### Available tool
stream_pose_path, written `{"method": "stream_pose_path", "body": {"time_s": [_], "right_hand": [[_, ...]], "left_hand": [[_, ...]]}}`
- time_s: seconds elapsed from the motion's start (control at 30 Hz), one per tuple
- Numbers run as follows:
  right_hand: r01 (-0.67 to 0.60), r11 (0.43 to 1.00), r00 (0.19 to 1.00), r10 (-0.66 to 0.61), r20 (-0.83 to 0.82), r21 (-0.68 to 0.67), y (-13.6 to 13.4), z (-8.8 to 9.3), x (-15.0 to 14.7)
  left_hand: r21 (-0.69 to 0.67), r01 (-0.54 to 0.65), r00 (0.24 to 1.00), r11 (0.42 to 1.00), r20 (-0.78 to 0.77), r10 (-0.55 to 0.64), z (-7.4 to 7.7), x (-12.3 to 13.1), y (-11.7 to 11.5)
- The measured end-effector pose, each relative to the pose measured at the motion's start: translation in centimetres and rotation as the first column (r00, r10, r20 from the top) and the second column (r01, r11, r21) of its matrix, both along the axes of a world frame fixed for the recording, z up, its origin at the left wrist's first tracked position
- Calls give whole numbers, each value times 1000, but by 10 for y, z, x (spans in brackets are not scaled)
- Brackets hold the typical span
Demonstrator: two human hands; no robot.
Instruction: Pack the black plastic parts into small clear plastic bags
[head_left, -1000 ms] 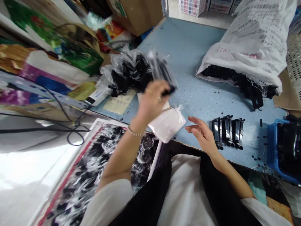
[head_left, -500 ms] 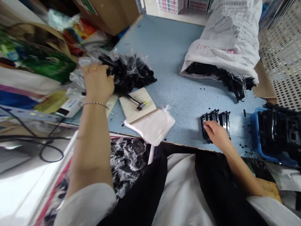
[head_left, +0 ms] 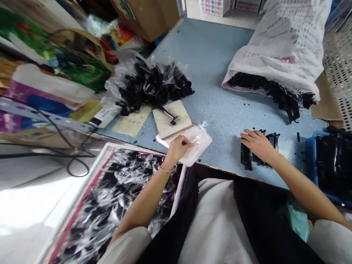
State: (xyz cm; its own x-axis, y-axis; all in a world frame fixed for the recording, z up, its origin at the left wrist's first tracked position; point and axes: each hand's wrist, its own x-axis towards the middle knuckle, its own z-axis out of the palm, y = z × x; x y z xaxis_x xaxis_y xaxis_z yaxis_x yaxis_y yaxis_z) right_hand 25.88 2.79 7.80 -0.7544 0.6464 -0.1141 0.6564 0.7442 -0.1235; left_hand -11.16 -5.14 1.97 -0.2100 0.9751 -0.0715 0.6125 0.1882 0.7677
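Head view: hands apart, the left hand (head_left: 177, 149) pinching clear bags (head_left: 202, 141), the right hand (head_left: 260, 146) spread over loose black parts (head_left: 246, 158) on the table (head_left: 220, 113) — these unbagged — while wrapped parts (head_left: 123, 183) fill the crate (head_left: 110, 148) and others await in the blue basket (head_left: 310, 154).

"What has the left hand (head_left: 178, 148) done?"
"It left the pile of bagged parts (head_left: 154, 82) and came down on the plastic bags (head_left: 200, 141), fingers curled."
"And the right hand (head_left: 258, 145)?"
"Spread farther across the row of black pieces (head_left: 246, 158)."
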Motion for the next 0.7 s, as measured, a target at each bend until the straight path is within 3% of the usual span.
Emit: {"method": "stream_pose_path", "body": {"time_s": [0.07, 0.13, 0.2, 0.27, 0.33, 0.4, 0.47, 0.53, 0.63, 0.7], "right_hand": [[42, 993, 997, -49, -60, -111, 9, 0, -5], [170, 950, 955, -224, -192, -262, 7, 0, -14], [218, 817, 823, -448, -350, -534, -2, -3, -27], [31, 560, 644, -644, -412, -828, -18, -10, -45], [-256, 242, 536, -770, -346, -936, -37, -20, -65], [-423, -24, 537, -812, -229, -906, -56, -33, -81], [-430, -209, 589, -803, -98, -878, -70, -46, -90], [-381, -298, 584, -811, 21, -875, -80, -58, -93], [-357, -315, 491, -864, 110, -880, -86, -71, -92], [-389, -337, 482, -868, 122, -857, -88, -75, -93]], "left_hand": [[-95, -6, 982, 995, 189, 24, 10, -9, 5], [-138, 38, 943, 990, 331, 10, 18, -9, 3], [-158, 69, 916, 985, 400, 0, 20, -2, -1], [-160, 40, 932, 986, 363, 21, 18, 9, -4], [-107, -43, 958, 993, 279, 71, 13, 19, -6], [-28, -113, 974, 993, 195, 116, 9, 24, -6], [71, -78, 994, 994, 87, 72, 7, 23, -7], [185, 63, 995, 981, -91, -47, 6, 18, -9], [269, 283, 925, 921, -331, -188, 3, 11, -14], [279, 347, 890, 896, -400, -220, 1, 11, -19]]}}
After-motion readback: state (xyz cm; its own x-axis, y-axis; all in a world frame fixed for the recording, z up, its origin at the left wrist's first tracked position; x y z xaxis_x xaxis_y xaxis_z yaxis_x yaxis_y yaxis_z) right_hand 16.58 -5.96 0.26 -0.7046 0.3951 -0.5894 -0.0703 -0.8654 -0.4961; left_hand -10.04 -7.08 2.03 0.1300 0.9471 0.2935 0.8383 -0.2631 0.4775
